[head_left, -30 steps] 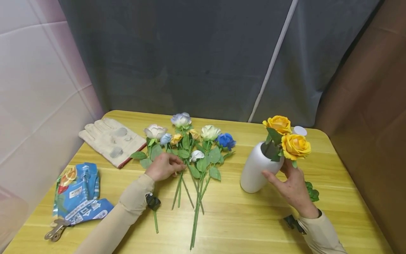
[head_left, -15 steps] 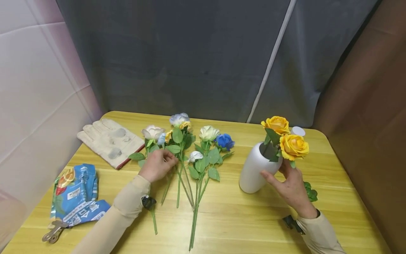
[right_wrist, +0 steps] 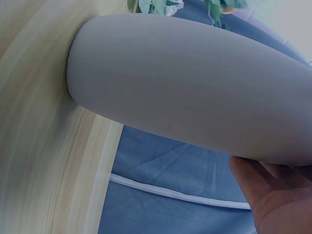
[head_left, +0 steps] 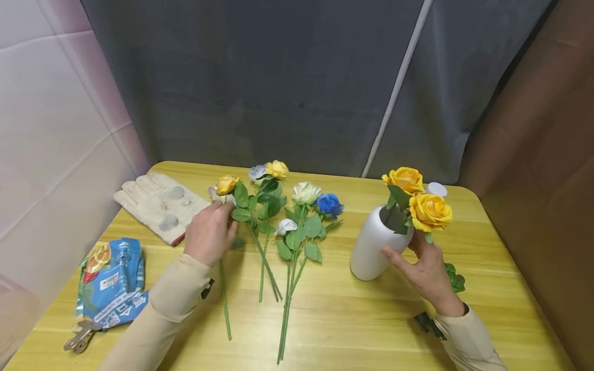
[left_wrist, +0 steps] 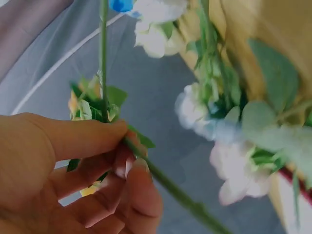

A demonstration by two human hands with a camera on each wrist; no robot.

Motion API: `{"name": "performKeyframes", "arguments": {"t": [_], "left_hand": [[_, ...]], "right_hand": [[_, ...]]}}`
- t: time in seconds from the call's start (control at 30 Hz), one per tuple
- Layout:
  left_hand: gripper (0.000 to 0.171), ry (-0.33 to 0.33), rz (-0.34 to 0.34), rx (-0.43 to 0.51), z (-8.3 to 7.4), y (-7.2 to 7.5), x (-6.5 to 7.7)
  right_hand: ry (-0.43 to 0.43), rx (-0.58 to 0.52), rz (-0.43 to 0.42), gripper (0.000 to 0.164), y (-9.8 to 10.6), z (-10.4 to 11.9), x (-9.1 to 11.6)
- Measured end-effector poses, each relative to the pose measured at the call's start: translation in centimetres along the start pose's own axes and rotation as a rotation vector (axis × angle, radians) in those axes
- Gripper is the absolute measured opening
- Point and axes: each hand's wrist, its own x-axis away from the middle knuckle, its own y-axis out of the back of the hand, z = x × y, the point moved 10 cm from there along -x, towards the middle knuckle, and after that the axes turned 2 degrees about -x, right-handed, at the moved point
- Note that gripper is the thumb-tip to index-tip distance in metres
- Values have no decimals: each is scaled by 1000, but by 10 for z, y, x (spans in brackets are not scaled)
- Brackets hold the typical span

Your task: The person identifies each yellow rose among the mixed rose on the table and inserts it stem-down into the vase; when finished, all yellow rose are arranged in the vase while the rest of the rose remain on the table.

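Note:
My left hand [head_left: 211, 232] pinches a thin green stem [left_wrist: 178, 192] between thumb and fingertips in the left wrist view. Above that hand in the head view is a yellow rose [head_left: 226, 184], with a second yellow rose [head_left: 277, 169] to its right. A pale rose is partly hidden behind the hand, and a lilac rose [head_left: 257, 172] behind leaves. On the right, my right hand [head_left: 424, 273] grips a white vase [head_left: 373, 250] near its mouth, thumb on the near side. Two large orange-yellow roses [head_left: 430, 212] lean out of the vase.
Cream [head_left: 306, 193], blue [head_left: 329, 205] and small white roses lie mid-table, stems toward me. A work glove [head_left: 162, 206], a blue packet [head_left: 111, 278] and a metal clip [head_left: 82, 337] are at left. Green leaves [head_left: 456, 278] and a white round object [head_left: 436, 189] are near the vase.
My left hand has moved left and toward the back, and the two yellow roses have come up and apart from the other blooms. The right hand stays on the vase.

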Motion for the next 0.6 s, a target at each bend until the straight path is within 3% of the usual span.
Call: {"name": "performKeyframes", "arguments": {"t": [0.27, 0.5, 0.6], "left_hand": [[6, -87, -224, -130, -20, 27, -1], [8, -44, -230, -192, -19, 28, -11], [12, -62, -245, -222, -21, 26, -13]], "right_hand": [[-9, -1, 3, 74, 0, 0, 0], [-28, 8, 11, 74, -1, -2, -1], [-26, 6, 11, 75, -1, -1, 0]]}}
